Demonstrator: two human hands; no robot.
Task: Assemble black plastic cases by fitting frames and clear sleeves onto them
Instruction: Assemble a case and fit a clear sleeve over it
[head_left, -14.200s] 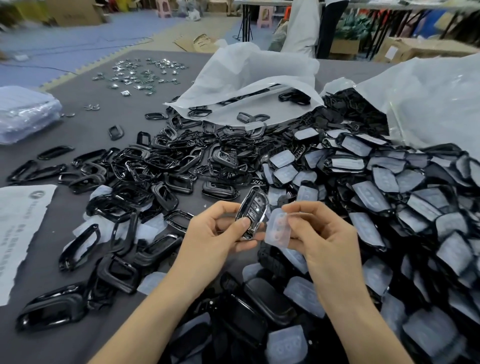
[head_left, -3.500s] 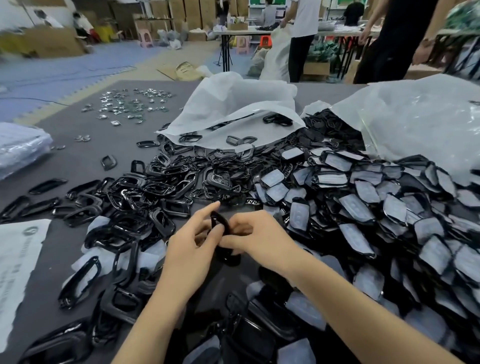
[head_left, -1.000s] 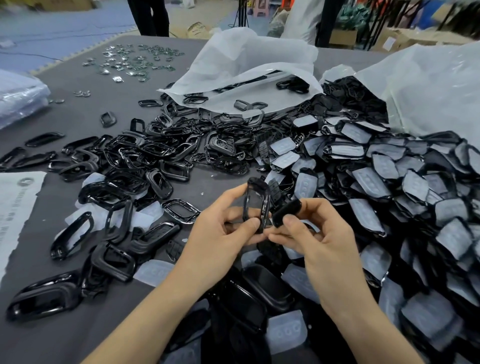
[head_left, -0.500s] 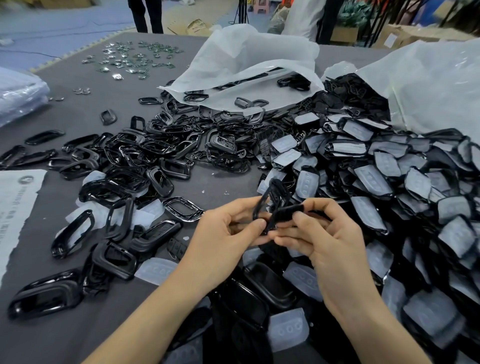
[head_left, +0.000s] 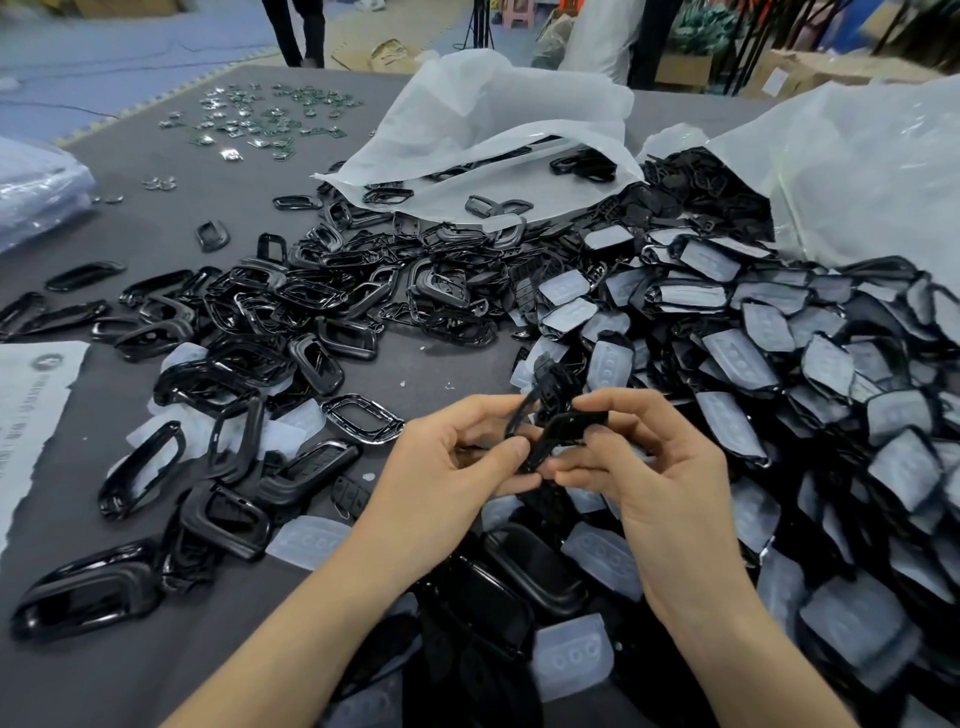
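Note:
Above the table's near middle, my left hand (head_left: 447, 467) pinches a thin black frame (head_left: 519, 421) between thumb and fingers. My right hand (head_left: 654, 467) grips a black case piece (head_left: 563, 423) that lies against that frame; my fingers hide where the two parts meet. Loose black frames (head_left: 311, 301) lie heaped to the left. A big pile of black cases with clear sleeves (head_left: 753, 358) spreads to the right. Single clear sleeves (head_left: 309, 540) lie near my arms.
Two white plastic bags (head_left: 483, 114) (head_left: 862, 171) lie open at the back, spilling parts. Small metal pieces (head_left: 260, 114) are scattered at the far left. A printed paper sheet (head_left: 31, 410) and a wrapped bundle (head_left: 36, 192) sit at the left edge. People's legs stand beyond the table.
The frame in my left hand has tilted from upright to slanting, and the case piece in my right hand has come up against it. Both hands dropped slightly.

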